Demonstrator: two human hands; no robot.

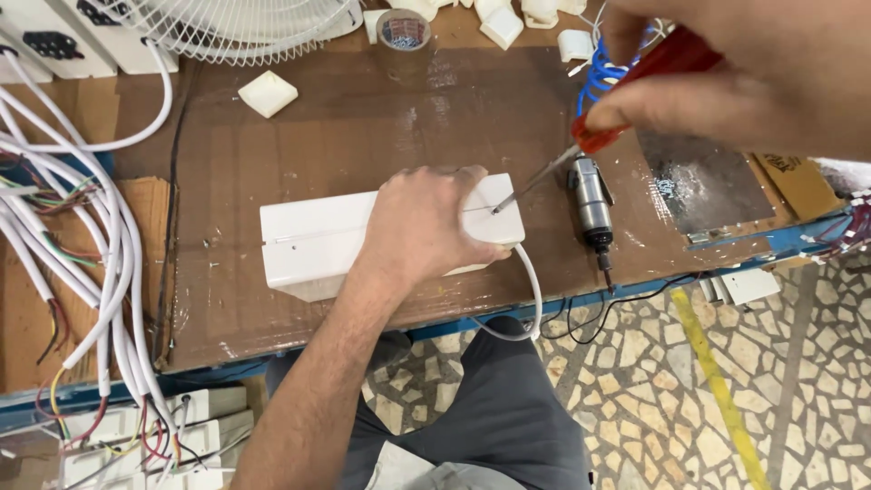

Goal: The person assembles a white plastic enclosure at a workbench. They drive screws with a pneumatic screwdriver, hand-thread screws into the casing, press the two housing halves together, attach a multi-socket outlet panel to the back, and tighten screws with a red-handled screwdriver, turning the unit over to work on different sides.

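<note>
On the brown bench (pixel 381 109), the left hand (pixel 426 222) pressed flat, fingers spread, on a white box (pixel 308 245). The right hand (pixel 726 73) closed around a red-handled screwdriver (pixel 581 150), tip at the box's screw; driving it seemingly needed steady downward pressure.

The white box (pixel 318 245) near the table's front edge looks like smooth, slightly glossy plastic. The table (pixel 363 118) is worn brown wood, scuffed and matt. The screwdriver (pixel 581 136) has a shiny red plastic handle and a thin bright metal shaft. Beside it, toward the right edge, the power tool (pixel 592 204) is dull grey metal. The cables (pixel 100 263) at the left edge have smooth white plastic coats.
</note>
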